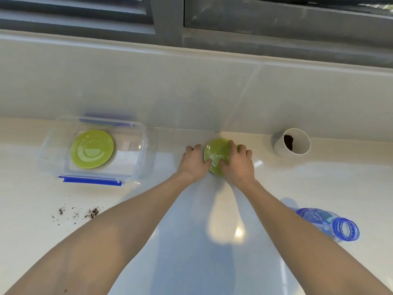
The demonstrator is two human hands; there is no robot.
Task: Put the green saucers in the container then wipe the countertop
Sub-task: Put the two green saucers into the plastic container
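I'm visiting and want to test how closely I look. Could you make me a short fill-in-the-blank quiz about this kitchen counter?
1. One green saucer already lies inside the clear ____ with blue clips.
2. Both hands, left hand and right hand, grip the second saucer, whose colour is ____.
3. The blue bottle lies on its ____, with no cap.
4. Dark crumbs are scattered on the countertop in front of the ____.

Missing words: container; green; side; container
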